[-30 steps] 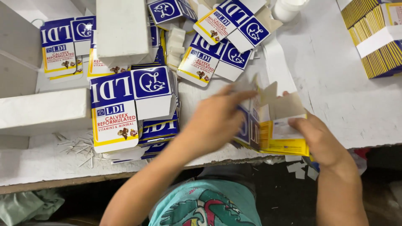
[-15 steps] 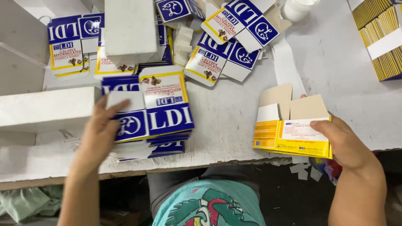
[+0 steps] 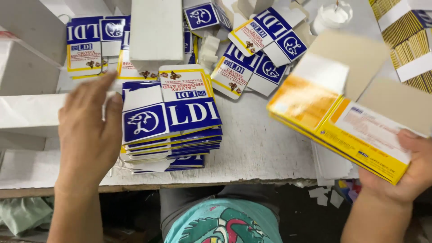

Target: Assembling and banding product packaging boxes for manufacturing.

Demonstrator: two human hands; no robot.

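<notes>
Head view: right hand (image 3: 405,173) grips yellow carton (image 3: 355,130) past table edge (image 3: 252,182).

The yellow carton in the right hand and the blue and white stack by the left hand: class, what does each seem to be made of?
Yellow carton: thin paperboard, probably; glossy printed outside, raw grey-brown flaps.
Blue and white stack: flat printed card blanks, apparently; thin layered edges, slight sheen.
Right hand grips the carton; left hand rests beside the stack.
</notes>
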